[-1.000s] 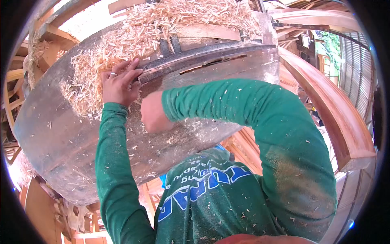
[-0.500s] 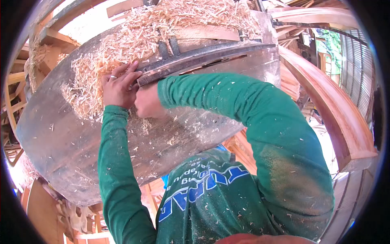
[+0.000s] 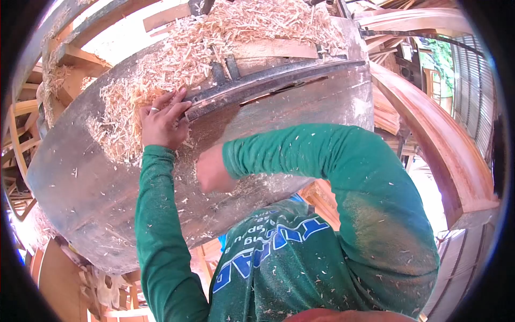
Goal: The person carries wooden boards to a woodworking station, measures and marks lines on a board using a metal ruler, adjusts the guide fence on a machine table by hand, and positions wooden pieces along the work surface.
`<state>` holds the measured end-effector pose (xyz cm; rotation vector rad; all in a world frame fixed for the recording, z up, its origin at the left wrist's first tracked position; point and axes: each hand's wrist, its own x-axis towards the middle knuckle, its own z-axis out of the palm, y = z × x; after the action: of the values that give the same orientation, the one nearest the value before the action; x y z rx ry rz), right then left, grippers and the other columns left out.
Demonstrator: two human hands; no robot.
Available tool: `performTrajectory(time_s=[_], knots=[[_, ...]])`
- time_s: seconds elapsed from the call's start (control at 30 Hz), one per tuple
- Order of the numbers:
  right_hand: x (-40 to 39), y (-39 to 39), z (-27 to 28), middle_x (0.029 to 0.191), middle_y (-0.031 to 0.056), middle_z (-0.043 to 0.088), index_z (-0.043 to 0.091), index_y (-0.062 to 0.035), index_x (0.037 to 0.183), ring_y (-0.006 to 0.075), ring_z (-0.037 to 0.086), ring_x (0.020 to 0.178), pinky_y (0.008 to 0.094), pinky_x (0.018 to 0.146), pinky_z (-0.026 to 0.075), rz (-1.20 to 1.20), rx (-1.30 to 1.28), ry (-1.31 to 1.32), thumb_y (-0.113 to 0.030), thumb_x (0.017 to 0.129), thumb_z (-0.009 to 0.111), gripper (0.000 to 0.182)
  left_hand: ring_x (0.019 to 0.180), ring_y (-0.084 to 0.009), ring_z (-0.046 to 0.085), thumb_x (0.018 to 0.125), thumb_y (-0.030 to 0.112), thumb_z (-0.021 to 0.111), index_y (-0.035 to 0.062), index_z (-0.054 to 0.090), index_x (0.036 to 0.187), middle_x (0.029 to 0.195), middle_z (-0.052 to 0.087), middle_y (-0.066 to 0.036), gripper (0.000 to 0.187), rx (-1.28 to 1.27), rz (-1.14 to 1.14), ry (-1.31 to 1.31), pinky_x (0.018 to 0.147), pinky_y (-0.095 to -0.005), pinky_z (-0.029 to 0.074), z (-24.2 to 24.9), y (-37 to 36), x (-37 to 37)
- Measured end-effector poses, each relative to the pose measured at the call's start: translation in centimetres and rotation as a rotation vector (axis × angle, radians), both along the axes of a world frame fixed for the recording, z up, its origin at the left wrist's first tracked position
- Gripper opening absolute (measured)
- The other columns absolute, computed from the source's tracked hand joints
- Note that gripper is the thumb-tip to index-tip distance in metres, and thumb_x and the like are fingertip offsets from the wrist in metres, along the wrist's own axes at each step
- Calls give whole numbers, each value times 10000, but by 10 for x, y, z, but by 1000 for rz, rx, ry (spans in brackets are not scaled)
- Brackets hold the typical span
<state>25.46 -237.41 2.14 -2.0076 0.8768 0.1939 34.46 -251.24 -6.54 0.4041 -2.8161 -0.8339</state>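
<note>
My left hand (image 3: 165, 121), with a ring on one finger, lies at the near left end of a dark curved bar (image 3: 268, 81). Its fingers are stretched out and slightly apart, touching or just beside the bar's end, at the edge of a heap of wood shavings (image 3: 126, 107). Lower and to the right, my right hand (image 3: 214, 170) is over the worn tabletop (image 3: 102, 188), apart from the bar. It is smeared by motion and its fingers are turned out of sight; whether it holds anything does not show.
A pale wooden piece (image 3: 276, 48) lies behind the bar among shavings. A dark slot (image 3: 284, 89) runs along the tabletop in front of the bar. Large curved timber (image 3: 437, 139) stands at the right. Wooden frames (image 3: 80, 53) stand at the left.
My right hand has moved away from the bar's end and my left hand, down toward my body and slightly right. My left hand stays at the bar's end; the whole view has shifted slightly.
</note>
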Motion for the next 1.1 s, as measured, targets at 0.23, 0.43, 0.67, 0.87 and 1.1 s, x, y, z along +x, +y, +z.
performTrajectory(time_s=[0.23,0.43,0.67,0.87,1.1], knots=[[-38,-24,-13,876,217,738,753,-47,848,393,736,847,516,752,596,-63,-144,155,-154,724,663,187,1272,-181,599,673,121,859,239,752,1105,1414,647,107,461,26,-8,35,1011,-400,392,1,2,1],[1,-19,-14,881,201,743,754,-55,834,393,738,865,526,783,602,-34,-141,-40,-159,733,665,170,1252,-163,608,691,62,755,242,740,1072,1391,665,88,422,4,-2,64,978,-389,393,-1,1,-1],[-27,-25,-61,860,204,735,762,-64,879,402,732,844,525,806,595,60,-267,95,-174,735,659,209,1279,-183,593,705,135,859,235,742,1105,1417,644,110,428,46,-5,11,1011,-409,393,2,-1,0],[-27,-21,-16,858,205,732,741,-51,876,405,729,840,514,781,599,-44,-119,9,-229,735,666,239,1278,-180,590,753,132,815,233,736,1114,1436,629,107,383,-23,-32,0,985,-390,412,1,-3,0],[-91,-77,29,887,101,687,681,-137,995,318,688,802,447,666,575,-712,-977,99,-192,812,690,191,1223,-179,611,769,150,746,225,748,1081,1370,672,65,320,88,67,-85,988,-410,407,-8,2,2]])
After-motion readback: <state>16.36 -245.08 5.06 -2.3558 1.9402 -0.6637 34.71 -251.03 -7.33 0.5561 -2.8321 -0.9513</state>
